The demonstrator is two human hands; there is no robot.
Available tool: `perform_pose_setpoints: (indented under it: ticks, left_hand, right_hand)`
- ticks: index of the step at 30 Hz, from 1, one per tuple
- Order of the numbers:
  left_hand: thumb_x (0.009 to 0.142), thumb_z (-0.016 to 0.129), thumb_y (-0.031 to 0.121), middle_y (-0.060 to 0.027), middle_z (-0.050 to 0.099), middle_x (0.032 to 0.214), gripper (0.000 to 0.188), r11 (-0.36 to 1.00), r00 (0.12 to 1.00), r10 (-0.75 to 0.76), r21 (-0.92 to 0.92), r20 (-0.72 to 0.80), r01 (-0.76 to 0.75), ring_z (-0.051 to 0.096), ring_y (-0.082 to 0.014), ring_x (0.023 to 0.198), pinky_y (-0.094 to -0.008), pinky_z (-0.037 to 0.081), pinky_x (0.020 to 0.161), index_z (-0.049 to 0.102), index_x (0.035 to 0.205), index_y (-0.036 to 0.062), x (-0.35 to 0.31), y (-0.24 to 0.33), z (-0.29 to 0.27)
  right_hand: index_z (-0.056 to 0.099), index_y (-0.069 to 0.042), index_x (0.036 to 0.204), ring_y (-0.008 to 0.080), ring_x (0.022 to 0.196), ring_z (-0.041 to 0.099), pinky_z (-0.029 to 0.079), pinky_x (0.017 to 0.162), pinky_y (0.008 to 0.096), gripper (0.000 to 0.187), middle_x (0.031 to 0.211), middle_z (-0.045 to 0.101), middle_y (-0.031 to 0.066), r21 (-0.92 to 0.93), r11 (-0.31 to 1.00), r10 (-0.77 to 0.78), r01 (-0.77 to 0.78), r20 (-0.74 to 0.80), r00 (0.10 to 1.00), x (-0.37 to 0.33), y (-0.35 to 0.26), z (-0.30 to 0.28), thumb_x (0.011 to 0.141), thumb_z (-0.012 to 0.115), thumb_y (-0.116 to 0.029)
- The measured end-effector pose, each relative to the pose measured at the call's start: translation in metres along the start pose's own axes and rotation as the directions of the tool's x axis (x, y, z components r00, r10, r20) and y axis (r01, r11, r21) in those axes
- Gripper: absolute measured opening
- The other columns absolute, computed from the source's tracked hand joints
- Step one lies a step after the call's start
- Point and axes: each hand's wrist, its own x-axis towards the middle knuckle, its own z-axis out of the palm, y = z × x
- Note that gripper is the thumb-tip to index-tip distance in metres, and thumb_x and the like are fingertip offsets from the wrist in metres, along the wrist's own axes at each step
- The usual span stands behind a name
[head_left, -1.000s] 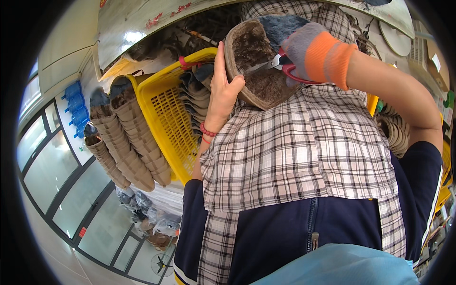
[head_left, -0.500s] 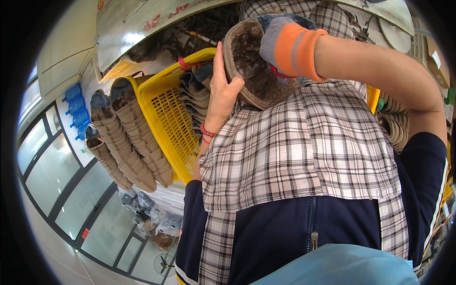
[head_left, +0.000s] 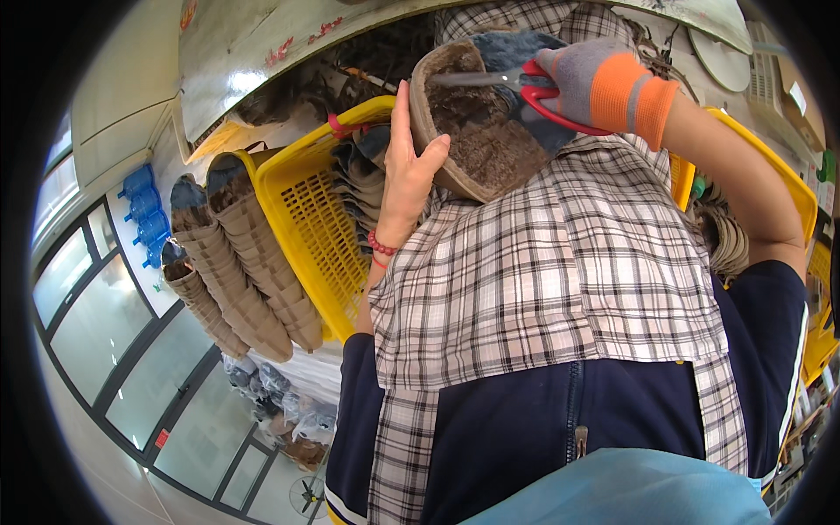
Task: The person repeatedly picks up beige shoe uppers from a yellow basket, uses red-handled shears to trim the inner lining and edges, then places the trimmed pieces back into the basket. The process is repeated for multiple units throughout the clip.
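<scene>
Head view is showing the gloved right hand (head_left: 604, 87) closing around red-handled scissors (head_left: 512, 80), blades working at the rim of a brown fibre pot (head_left: 468, 131). Bare left hand (head_left: 407, 166) is cupping the pot's side against the checked apron (head_left: 542, 271); steadying it firmly should be keeping cuts clean, beside the yellow crate (head_left: 306, 219).
</scene>
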Motion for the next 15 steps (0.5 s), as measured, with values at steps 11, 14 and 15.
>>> perform_pose_setpoints:
  ticks: [11, 14, 15]
  left_hand:
    - [0.090, 0.049, 0.012, -0.0193, 0.052, 0.126, 0.047, 0.910, 0.994, 0.110, -0.404, 0.015, -0.094, 0.049, -0.0234, 0.117, -0.0346, 0.034, 0.103, 0.038, 0.133, -0.0037, 0.047, 0.053, 0.022]
    - [0.091, 0.048, 0.012, -0.0194, 0.054, 0.124, 0.039, 0.857, 0.961, 0.267, -0.475, 0.078, -0.199, 0.050, -0.0237, 0.116, -0.0344, 0.035, 0.102, 0.046, 0.125, -0.0065, 0.074, 0.092, 0.045]
    - [0.091, 0.048, 0.013, -0.0181, 0.055, 0.123, 0.038, 0.866, 0.922, 0.381, -0.379, 0.074, -0.327, 0.051, -0.0231, 0.115, -0.0343, 0.035, 0.101, 0.048, 0.124, -0.0045, 0.090, 0.101, 0.050]
  right_hand:
    - [0.055, 0.000, 0.094, 0.0154, 0.067, 0.058, 0.047, 0.061, 0.0282, 0.046, 0.076, 0.061, 0.0085, 0.974, -0.077, 0.272, 0.214, -0.186, 0.944, -0.003, -0.047, 0.031, 0.070, 0.079, -0.032]
    - [0.055, 0.001, 0.102, 0.0171, 0.077, 0.060, 0.048, 0.068, 0.0295, 0.042, 0.085, 0.061, 0.0102, 0.735, 0.338, 0.410, 0.588, -0.677, 0.611, -0.026, -0.022, 0.014, 0.073, 0.075, -0.022]
    - [0.054, 0.000, 0.107, 0.0209, 0.083, 0.060, 0.049, 0.074, 0.0311, 0.040, 0.090, 0.062, 0.0115, 0.715, 0.397, 0.489, 0.575, -0.695, 0.527, -0.039, -0.011, 0.006, 0.075, 0.072, -0.016]
